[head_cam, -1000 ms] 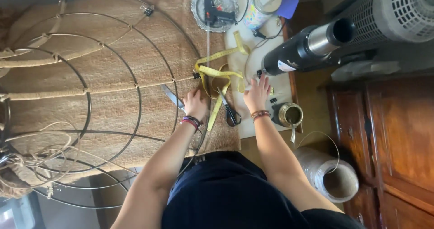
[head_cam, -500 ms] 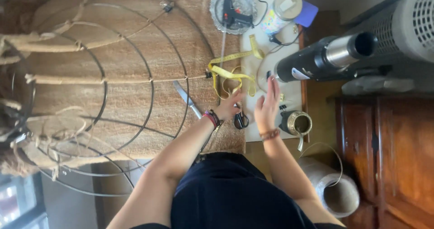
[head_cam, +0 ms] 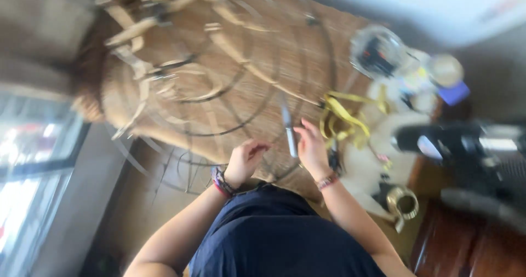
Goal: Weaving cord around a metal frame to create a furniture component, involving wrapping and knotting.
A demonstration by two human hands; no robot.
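My right hand point(head_cam: 312, 148) rests open beside a slim grey metal blade point(head_cam: 288, 128) on the woven straw mat point(head_cam: 241, 47). My left hand point(head_cam: 245, 159) curls loosely, holding nothing, near the dark round wire frame point(head_cam: 230, 129). A yellow tape measure point(head_cam: 342, 118) lies just right.

Camera: one, worn on the person's head.
Facing: it looks down over the person's dark shirt point(head_cam: 285, 238) and both arms.
Tilt: the picture leans, so the woven mat point(head_cam: 246, 91) runs slanted across it.
Nearness: close; the left hand point(head_cam: 246, 159) and right hand point(head_cam: 311, 148) sit near the middle.
Top of view: wire frame point(head_cam: 219, 85) on the mat, yellow tape point(head_cam: 342, 118) to the right.
Right edge: black tube point(head_cam: 455, 140) and wooden cabinet point(head_cam: 482, 249).
Left edge: bright window point(head_cam: 33, 162).
Sharpness: blurry all over.
Shared part: none, there is only this one view.
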